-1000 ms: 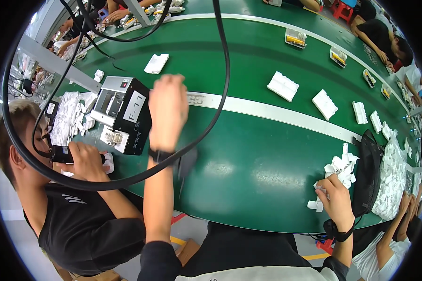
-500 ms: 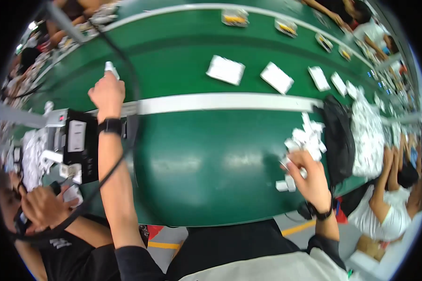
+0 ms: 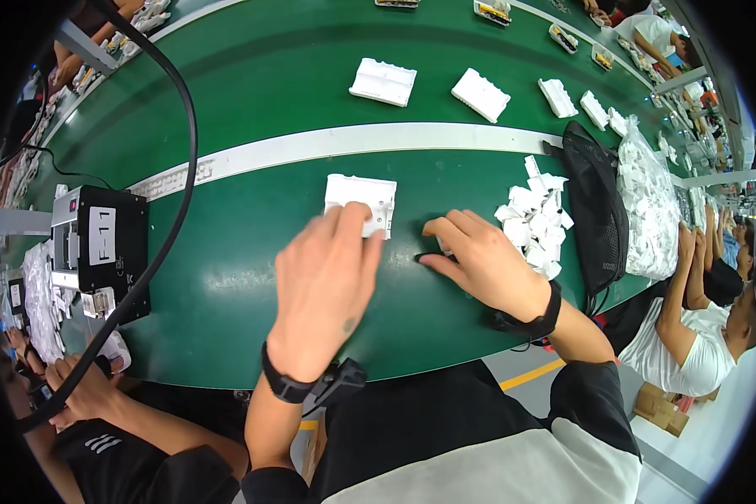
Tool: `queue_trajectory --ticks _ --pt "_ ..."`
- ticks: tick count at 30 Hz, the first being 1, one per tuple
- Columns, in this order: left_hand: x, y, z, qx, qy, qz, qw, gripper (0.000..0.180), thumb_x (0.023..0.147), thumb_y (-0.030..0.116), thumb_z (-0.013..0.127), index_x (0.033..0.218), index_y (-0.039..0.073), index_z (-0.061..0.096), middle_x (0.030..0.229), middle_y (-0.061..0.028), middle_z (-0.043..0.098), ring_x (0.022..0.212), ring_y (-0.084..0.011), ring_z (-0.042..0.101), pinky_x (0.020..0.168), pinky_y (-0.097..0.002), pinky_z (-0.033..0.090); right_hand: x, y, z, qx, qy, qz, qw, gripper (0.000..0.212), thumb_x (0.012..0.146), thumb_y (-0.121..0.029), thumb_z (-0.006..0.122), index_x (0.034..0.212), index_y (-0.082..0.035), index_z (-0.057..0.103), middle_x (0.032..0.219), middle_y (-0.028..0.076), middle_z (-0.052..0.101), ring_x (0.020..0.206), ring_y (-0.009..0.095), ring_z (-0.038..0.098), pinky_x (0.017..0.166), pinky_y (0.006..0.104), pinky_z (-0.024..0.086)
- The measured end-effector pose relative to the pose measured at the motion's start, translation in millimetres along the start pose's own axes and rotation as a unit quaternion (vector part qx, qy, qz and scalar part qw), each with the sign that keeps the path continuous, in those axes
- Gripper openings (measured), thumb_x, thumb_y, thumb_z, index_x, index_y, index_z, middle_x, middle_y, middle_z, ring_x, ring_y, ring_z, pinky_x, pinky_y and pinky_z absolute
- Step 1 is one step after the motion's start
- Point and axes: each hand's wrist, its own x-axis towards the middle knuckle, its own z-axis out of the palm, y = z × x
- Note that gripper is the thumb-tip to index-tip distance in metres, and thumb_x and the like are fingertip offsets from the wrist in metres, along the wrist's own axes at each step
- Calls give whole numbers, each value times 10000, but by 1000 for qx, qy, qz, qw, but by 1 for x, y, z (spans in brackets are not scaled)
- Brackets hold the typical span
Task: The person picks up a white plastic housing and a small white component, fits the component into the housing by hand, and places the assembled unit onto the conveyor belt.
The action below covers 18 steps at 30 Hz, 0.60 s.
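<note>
A white moulded plastic housing (image 3: 380,195) lies at the middle of the green bench. My left hand (image 3: 323,273) is over its lower part, the fingers and thumb closing on its near edge and hiding it. To the right, my right hand (image 3: 487,262) is pinched just above the bench, apart from the housing. A small white piece shows partly between its thumb and fingers, mostly hidden. Something dark covers or touches the thumb tip. Beyond that hand, a heap of small white plastic pieces (image 3: 536,214) lies loose on the bench.
A green conveyor (image 3: 269,76) carries similar white housings (image 3: 383,81) behind a white rail (image 3: 344,140). A black bag (image 3: 595,210) and a clear bag of white parts (image 3: 649,210) border the right. At left stand a black machine (image 3: 113,244), a hanging cable (image 3: 191,126) and a co-worker's hand (image 3: 84,386).
My left hand has come from the conveyor at far left to the middle of the bench, where the housing now lies. My right hand has moved left, away from the heap.
</note>
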Motion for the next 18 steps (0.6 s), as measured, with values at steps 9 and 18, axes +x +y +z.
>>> queue_trajectory --ticks 9,18 --pt "21 -53 14 75 102 168 978 213 944 52 759 1144 119 788 1169 -42 732 1066 -306 644 966 -434 495 -7 4 -5 9 -3 139 990 189 970 -84 795 1131 -37 708 957 111 667 782 269 697 716 384 558" --pt "8 -58 27 -47 47 130 989 70 938 108 793 1008 109 792 981 -15 701 926 -254 669 852 -403 486 37 -18 -10 13 40 -28 999 128 935 -29 784 1047 -56 728 1004 95 667 934 326 664 795 421 555"
